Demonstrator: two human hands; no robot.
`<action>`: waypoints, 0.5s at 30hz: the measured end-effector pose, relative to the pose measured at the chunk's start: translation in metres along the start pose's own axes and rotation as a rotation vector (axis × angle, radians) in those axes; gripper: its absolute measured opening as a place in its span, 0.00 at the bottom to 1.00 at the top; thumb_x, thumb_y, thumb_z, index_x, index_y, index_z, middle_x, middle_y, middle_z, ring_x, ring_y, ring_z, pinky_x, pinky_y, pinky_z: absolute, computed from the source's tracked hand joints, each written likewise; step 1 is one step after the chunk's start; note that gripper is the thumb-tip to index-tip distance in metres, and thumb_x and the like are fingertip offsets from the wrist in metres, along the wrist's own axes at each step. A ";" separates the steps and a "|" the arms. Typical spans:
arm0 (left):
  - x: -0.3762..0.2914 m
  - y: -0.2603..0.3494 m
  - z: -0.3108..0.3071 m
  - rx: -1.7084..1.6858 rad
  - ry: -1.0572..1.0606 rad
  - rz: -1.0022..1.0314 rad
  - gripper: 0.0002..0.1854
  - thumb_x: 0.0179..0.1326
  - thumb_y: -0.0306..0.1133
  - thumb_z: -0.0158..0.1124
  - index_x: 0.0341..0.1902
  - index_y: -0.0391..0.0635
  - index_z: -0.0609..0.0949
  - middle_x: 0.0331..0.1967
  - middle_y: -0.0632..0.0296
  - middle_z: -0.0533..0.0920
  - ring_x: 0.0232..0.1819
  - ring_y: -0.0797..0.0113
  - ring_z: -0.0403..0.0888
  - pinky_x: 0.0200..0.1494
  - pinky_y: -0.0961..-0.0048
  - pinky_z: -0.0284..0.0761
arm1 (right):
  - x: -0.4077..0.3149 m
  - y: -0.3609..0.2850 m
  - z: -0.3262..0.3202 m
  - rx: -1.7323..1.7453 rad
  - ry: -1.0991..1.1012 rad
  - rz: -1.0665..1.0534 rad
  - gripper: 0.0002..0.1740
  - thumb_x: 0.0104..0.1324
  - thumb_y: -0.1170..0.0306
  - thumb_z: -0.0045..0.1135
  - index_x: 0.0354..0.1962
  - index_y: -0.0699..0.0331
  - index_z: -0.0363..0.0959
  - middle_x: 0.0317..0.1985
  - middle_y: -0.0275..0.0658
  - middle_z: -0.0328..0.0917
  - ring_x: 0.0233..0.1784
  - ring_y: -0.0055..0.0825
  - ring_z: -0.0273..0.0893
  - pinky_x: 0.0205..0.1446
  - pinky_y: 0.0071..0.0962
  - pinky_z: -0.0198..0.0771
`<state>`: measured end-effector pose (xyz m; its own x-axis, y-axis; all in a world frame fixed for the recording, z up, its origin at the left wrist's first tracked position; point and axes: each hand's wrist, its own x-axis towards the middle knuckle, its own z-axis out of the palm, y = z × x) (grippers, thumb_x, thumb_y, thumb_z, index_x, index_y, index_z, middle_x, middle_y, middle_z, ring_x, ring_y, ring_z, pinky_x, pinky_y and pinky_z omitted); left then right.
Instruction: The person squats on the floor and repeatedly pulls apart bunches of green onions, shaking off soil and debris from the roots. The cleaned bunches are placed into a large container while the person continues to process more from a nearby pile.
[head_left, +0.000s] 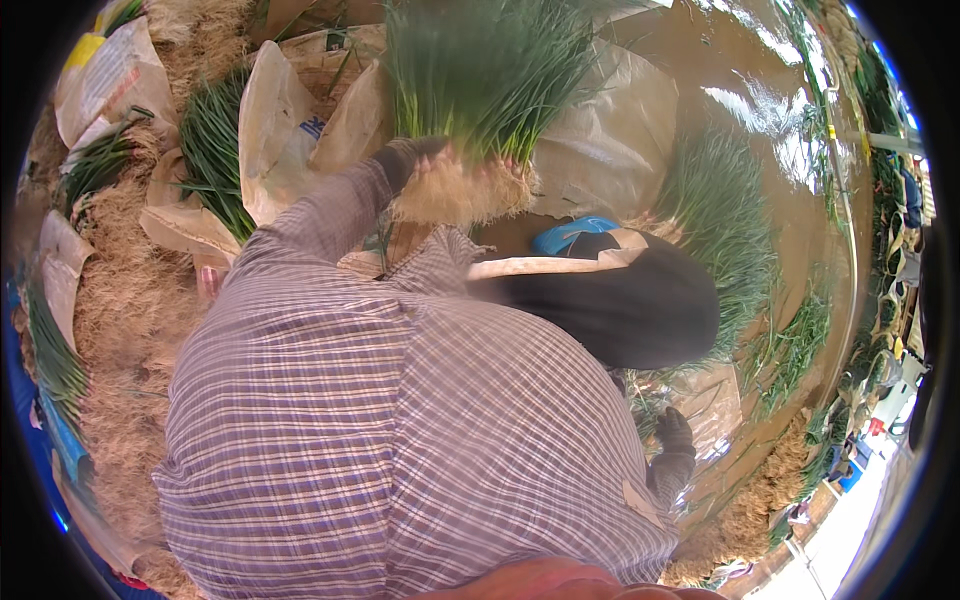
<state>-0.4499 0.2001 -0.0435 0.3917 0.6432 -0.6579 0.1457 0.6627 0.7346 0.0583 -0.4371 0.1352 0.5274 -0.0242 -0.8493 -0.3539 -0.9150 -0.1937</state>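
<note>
My left hand, in a dark glove, grips the lower left side of a large bunch of green onions. Pale, stringy roots hang at the bunch's base, and the long green leaves rise upright and blur at the top. Down at the right, beyond my bent knee, my gloved right hand is over a plastic sheet with cut leaves about it. Its fingers look loosely apart, and I see nothing in them.
A woven sack stands left of the bunch, with more green onions beside it. Piled onion roots line the left. Another onion bunch lies past my blue shoe. Wet brown ground and a pale hose are at right.
</note>
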 end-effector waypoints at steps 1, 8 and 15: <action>-0.015 0.014 0.005 0.202 0.164 0.135 0.30 0.49 0.51 0.68 0.47 0.39 0.74 0.37 0.53 0.81 0.41 0.63 0.79 0.48 0.68 0.75 | -0.003 0.002 0.003 0.004 0.006 -0.001 0.24 0.70 0.61 0.34 0.62 0.56 0.56 0.63 0.49 0.57 0.64 0.41 0.59 0.62 0.48 0.59; -0.052 0.086 0.050 0.500 0.299 -0.115 0.61 0.36 0.61 0.73 0.65 0.36 0.51 0.55 0.41 0.69 0.56 0.53 0.70 0.51 0.63 0.72 | -0.016 0.010 0.023 0.004 0.007 -0.007 0.23 0.70 0.61 0.36 0.61 0.57 0.57 0.61 0.49 0.59 0.62 0.40 0.60 0.60 0.46 0.60; -0.007 0.059 0.068 0.625 0.433 -0.183 0.58 0.39 0.57 0.73 0.66 0.41 0.52 0.57 0.42 0.66 0.58 0.52 0.67 0.54 0.60 0.69 | -0.026 0.014 0.032 0.023 0.011 -0.002 0.22 0.69 0.62 0.37 0.59 0.57 0.58 0.59 0.48 0.60 0.61 0.39 0.61 0.59 0.45 0.60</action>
<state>-0.3826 0.2085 0.0159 -0.0585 0.7219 -0.6895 0.7086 0.5166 0.4807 0.0147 -0.4366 0.1390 0.5369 -0.0271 -0.8432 -0.3707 -0.9054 -0.2069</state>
